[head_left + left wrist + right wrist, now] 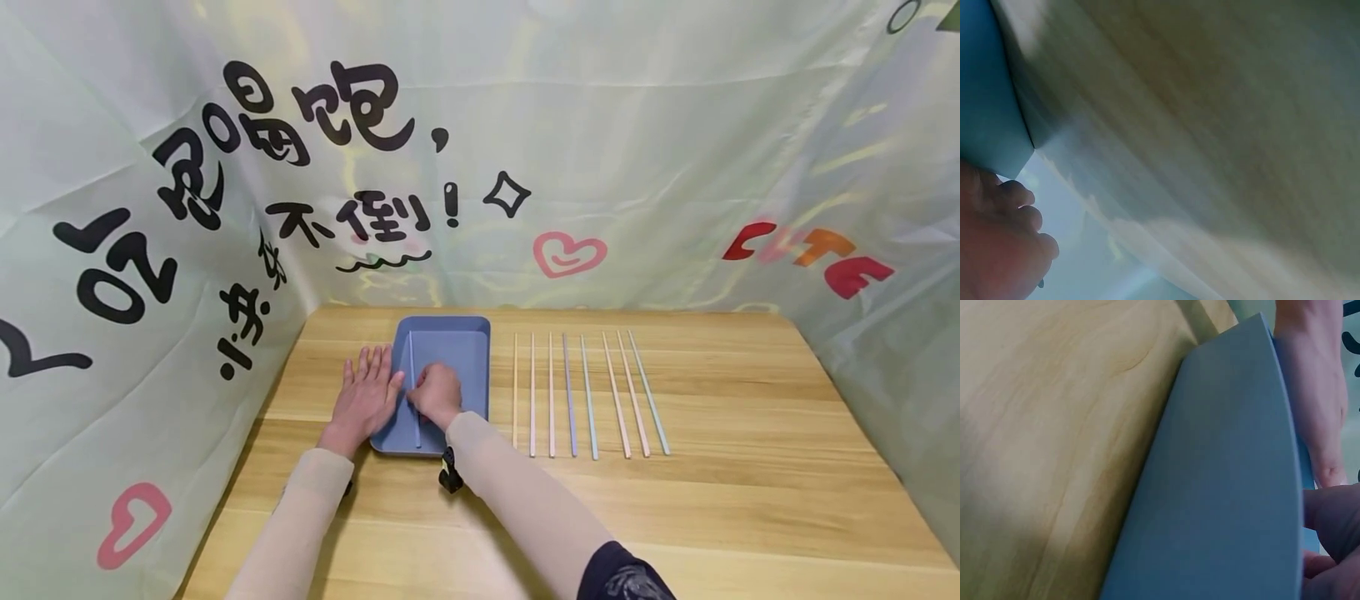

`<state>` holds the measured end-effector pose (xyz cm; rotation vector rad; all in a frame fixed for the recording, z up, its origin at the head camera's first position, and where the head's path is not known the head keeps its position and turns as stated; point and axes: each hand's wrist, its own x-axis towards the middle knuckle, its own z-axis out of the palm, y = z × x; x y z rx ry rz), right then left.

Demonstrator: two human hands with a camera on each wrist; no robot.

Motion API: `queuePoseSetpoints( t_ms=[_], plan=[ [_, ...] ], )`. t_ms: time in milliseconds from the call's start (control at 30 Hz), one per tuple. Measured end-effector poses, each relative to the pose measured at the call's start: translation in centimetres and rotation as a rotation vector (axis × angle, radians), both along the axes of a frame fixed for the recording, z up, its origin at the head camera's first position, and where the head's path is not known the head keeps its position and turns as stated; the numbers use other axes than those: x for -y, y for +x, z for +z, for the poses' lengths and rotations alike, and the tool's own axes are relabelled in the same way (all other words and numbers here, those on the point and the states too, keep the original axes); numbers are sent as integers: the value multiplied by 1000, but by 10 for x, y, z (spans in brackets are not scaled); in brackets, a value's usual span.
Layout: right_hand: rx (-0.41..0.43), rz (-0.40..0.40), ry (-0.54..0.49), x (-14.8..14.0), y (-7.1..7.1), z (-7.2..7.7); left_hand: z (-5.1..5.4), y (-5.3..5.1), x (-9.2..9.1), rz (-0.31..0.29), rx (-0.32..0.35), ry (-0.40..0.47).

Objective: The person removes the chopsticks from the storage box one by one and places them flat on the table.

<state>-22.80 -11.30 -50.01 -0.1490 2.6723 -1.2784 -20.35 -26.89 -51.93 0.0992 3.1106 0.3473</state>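
A blue rectangular tray (468,350) lies on the wooden table, with one blue-lilac chopstick (411,354) lengthwise inside near its left side. My right hand (438,390) is over the tray, its curled fingers pinching that chopstick around the middle. Along the tray's left rim rests my left hand (365,398), palm down with fingers extended. The left wrist view catches part of the left hand (1004,244) beside the tray's outer wall (988,94). In the right wrist view, the tray wall (1210,469) hides most of the right hand (1338,531) and all of the chopstick.
Right of the tray, several pastel chopsticks lie roughly side by side, from a yellow one (515,383) through a blue-purple one (569,396) to a light blue-green one (649,392). Printed cloth (660,167) walls in the table (750,400) at the back and sides.
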Motion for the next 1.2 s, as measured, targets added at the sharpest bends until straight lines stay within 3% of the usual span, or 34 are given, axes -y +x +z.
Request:
queuePoseSetpoints(
  t_ms=[133,400,667,867,1200],
  plan=[
    [35,-15,-16,-1,-1,-1,-2,1,0,5,-2,9],
    [262,-11,-147,-8,-12,-2,-4,0,-1,9,7,25],
    [359,-9,-243,-22,-11,13,-3,0,0,12,9,27],
    [381,-10,-317,-29,-8,24,-3,0,3,24,19,36],
    [348,-14,-318,-39,-10,33,-3,1,-2,27,15,36]
  ],
)
